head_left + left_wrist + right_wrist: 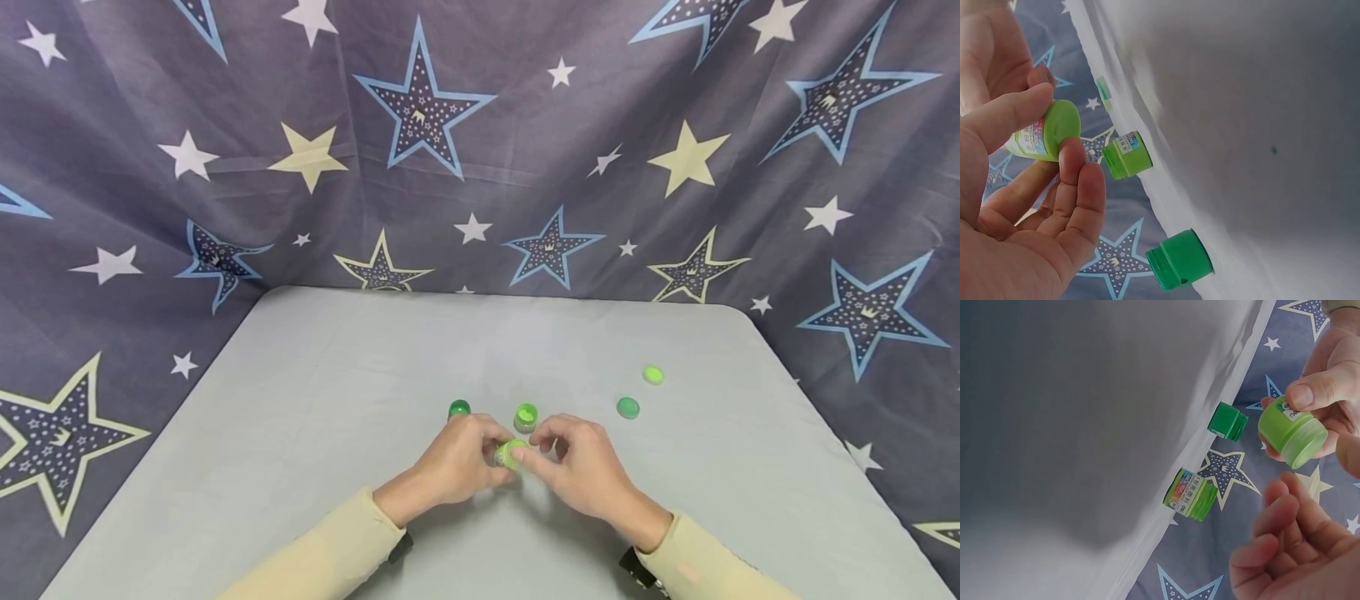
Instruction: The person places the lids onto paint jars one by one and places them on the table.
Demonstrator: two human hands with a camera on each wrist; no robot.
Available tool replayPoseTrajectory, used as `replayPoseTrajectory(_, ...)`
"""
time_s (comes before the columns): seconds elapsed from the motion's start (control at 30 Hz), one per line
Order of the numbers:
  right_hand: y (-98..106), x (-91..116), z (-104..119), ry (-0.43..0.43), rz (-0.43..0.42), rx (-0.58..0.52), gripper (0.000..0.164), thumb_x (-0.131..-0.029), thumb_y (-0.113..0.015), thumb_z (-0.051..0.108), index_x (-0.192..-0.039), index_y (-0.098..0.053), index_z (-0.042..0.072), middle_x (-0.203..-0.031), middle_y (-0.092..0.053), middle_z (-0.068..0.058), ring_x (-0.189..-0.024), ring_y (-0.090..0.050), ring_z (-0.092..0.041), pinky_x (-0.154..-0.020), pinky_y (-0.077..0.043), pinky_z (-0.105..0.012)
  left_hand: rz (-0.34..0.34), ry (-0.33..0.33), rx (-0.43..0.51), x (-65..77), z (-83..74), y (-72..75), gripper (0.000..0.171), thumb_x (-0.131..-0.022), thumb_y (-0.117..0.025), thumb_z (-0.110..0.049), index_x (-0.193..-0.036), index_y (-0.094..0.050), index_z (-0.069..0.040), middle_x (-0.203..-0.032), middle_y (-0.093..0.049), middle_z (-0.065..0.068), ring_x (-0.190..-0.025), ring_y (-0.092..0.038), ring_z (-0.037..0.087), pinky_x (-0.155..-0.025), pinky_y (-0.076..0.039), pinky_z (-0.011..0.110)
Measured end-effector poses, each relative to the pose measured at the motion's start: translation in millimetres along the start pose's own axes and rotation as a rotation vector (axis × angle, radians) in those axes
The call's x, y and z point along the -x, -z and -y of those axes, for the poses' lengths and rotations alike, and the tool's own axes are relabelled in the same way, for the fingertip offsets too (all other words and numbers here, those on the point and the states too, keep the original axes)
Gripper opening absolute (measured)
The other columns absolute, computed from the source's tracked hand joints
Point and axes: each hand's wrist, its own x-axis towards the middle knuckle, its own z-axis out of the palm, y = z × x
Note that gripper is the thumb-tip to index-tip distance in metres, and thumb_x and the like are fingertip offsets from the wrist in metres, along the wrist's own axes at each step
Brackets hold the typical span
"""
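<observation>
My left hand (457, 457) holds a light green paint jar (1289, 428) above the table, thumb on one side and fingers on the other. Its lid is on, and a printed label shows on its side. Close by the lid is my right hand (581, 467), its fingers loosely bent and apart from the jar in the right wrist view. An uncapped light green jar (527, 417) stands just beyond the hands. To its left is a dark green jar (1182, 259), also uncapped, partly hidden behind my left hand in the head view.
Two loose lids lie to the right on the pale tablecloth (360, 358): a green lid (628, 407) and a light green lid (654, 374) farther back. A star-patterned curtain (510, 150) hangs behind and along the table's sides. A small dark spot (1274, 150) marks the cloth.
</observation>
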Motion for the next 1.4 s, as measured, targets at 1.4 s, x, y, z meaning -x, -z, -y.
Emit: replayPoseTrajectory(1.4, -2.5, 2.6, -2.0, 0.042, 0.043, 0.022, 0.021, -0.084, -0.086, 0.033, -0.080, -0.069, 0.022, -0.073, -0.060, 0.014, -0.063, -0.054, -0.012, -0.057, -0.045, -0.022, 0.005, 0.001, 0.003, 1.4, -0.7, -1.3, 0.025, -0.078, -0.089, -0.014, -0.101, -0.080, -0.012, -0.092, -0.066, -0.012, -0.081, -0.057, 0.010, -0.070, -0.049, 0.023)
